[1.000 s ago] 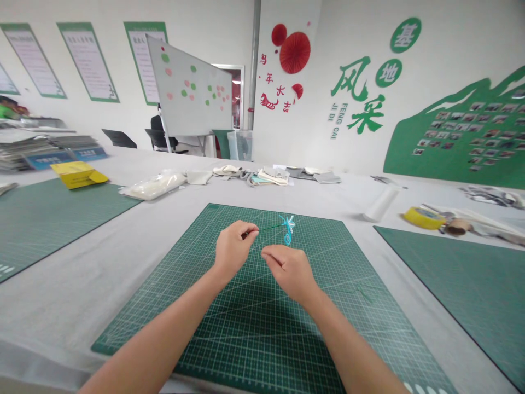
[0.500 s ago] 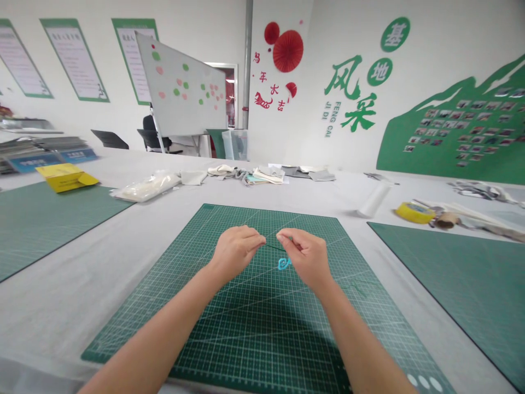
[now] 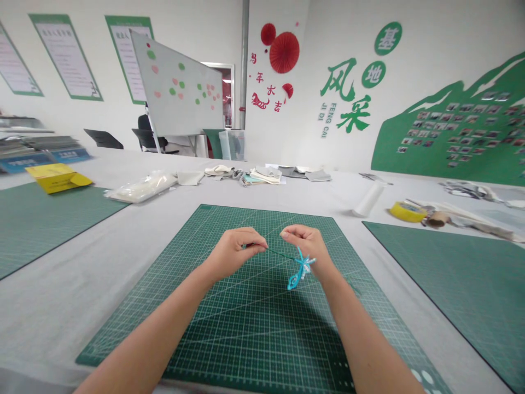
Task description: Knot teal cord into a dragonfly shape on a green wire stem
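My left hand (image 3: pixel 240 249) is closed in a pinch on a thin dark green stem (image 3: pixel 281 253) that runs rightward to a bright blue ornament. That blue ornament (image 3: pixel 302 266) has narrow looped petals, a curled piece hanging below and some whitish, shiny bits. It sits in front of my right hand (image 3: pixel 305 241), whose thumb and fingers are pressed together just above the stem. Whatever the right fingertips pinch is too small to make out. Both hands are held over a green gridded cutting mat (image 3: pixel 229 317).
More cutting mats lie left (image 3: pixel 49 224) and right (image 3: pixel 447 273). Further back are a yellow folded card (image 3: pixel 57 178), a clear bag (image 3: pixel 141 187), fabric pieces (image 3: pixel 264 175), a white roll (image 3: pixel 369 200) and yellow tape (image 3: pixel 407 212).
The blue ornament, earlier mostly behind my right hand, now shows in front of it. My right hand has tilted upward slightly. The camera view has turned a little to the right.
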`<move>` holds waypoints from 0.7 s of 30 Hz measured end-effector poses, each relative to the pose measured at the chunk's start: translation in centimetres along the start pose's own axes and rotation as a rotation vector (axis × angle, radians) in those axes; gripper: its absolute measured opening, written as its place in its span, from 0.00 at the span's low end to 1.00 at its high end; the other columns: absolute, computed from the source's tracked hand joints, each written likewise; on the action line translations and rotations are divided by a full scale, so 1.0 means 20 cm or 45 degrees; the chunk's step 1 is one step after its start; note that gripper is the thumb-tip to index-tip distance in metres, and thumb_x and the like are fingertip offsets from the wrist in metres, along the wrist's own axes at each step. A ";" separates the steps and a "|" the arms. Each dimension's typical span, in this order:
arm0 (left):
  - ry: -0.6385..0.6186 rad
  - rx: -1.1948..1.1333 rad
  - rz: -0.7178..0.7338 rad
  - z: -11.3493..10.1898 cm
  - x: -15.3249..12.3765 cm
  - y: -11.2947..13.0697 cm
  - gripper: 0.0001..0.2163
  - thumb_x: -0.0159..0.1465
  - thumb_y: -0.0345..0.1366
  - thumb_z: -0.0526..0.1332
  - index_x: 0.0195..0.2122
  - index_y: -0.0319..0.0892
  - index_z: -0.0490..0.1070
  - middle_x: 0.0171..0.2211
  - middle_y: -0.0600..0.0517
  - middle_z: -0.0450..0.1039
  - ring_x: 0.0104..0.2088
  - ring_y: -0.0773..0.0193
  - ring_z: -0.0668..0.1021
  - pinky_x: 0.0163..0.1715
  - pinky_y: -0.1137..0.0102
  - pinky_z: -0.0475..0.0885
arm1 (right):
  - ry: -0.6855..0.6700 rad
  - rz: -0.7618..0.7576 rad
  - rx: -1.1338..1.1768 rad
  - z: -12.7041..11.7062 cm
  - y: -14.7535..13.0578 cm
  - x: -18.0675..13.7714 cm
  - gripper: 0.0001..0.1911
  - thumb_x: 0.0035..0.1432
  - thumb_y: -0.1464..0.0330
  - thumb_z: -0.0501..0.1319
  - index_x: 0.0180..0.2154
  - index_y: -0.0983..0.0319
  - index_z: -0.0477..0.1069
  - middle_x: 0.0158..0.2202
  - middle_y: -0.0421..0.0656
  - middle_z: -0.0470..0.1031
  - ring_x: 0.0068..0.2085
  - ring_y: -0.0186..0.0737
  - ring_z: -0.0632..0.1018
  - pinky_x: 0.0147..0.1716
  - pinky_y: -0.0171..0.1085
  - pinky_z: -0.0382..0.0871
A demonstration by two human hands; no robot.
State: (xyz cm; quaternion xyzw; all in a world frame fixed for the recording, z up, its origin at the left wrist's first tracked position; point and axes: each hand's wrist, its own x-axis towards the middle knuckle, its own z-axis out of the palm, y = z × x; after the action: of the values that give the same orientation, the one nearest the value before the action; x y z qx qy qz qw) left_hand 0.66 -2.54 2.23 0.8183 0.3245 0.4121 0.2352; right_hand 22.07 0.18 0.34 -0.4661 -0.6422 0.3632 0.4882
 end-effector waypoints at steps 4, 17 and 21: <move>0.149 -0.036 -0.107 0.02 0.01 -0.03 0.04 0.60 0.33 0.61 0.31 0.42 0.76 0.29 0.52 0.75 0.31 0.66 0.74 0.32 0.72 0.67 | -0.048 0.011 -0.007 0.06 0.08 0.01 0.14 0.47 0.58 0.63 0.27 0.64 0.75 0.19 0.36 0.64 0.21 0.30 0.60 0.21 0.32 0.53; 0.461 0.116 -0.463 0.03 0.03 -0.07 0.06 0.57 0.32 0.61 0.32 0.44 0.77 0.30 0.52 0.77 0.31 0.64 0.76 0.33 0.69 0.69 | -0.201 -0.259 -0.503 0.21 -0.05 -0.12 0.10 0.57 0.67 0.56 0.28 0.59 0.75 0.20 0.36 0.69 0.22 0.33 0.67 0.24 0.33 0.57; 0.463 0.292 -0.470 0.03 -0.01 -0.10 0.06 0.58 0.31 0.60 0.32 0.45 0.77 0.30 0.53 0.76 0.33 0.63 0.76 0.35 0.68 0.69 | -0.257 -0.383 -0.512 0.22 -0.12 -0.17 0.11 0.59 0.69 0.54 0.29 0.59 0.74 0.24 0.37 0.73 0.27 0.34 0.72 0.28 0.33 0.60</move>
State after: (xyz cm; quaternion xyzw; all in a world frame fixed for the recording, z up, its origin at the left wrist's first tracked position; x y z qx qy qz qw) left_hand 0.34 -1.47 0.56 0.6793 0.5493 0.4630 0.1501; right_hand 17.52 -3.75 0.45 -0.4144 -0.8089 0.1965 0.3678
